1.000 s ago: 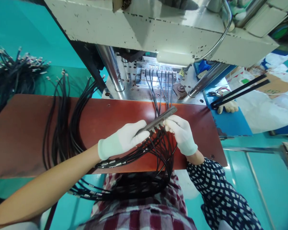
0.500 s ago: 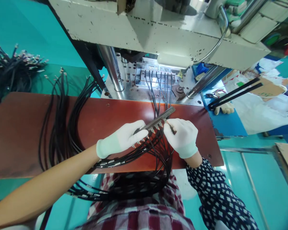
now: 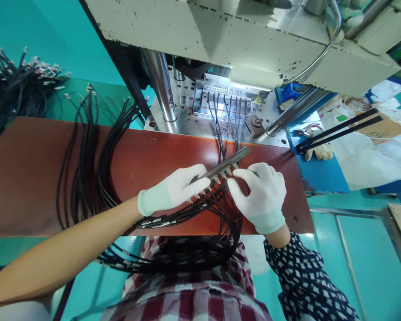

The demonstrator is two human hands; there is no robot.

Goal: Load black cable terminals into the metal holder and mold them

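Note:
My left hand (image 3: 178, 187), in a white glove, grips the lower left end of a narrow dark metal bar (image 3: 233, 161). The bar slants up to the right above the brown board. Small metal cable connectors (image 3: 225, 173) sit in a row along its near edge. Black cables (image 3: 187, 215) run from them and loop over the board's edge onto my lap. My right hand (image 3: 265, 196), gloved too, is just right of the connectors, thumb and forefinger apart with nothing visible between them. Its other fingers are curled.
Behind the board (image 3: 147, 154), a press (image 3: 220, 40) with steel posts stands over a metal fixture (image 3: 203, 107) holding several cable ends. Cable bundles (image 3: 87, 178) lie at the left. On the right are two black bars (image 3: 341, 129), a spare glove (image 3: 319, 152) and plastic bags (image 3: 364, 160).
My right thumb and forefinger have come away from a connector at the bar and parted. My left hand still holds the bar. The whole view has shifted slightly.

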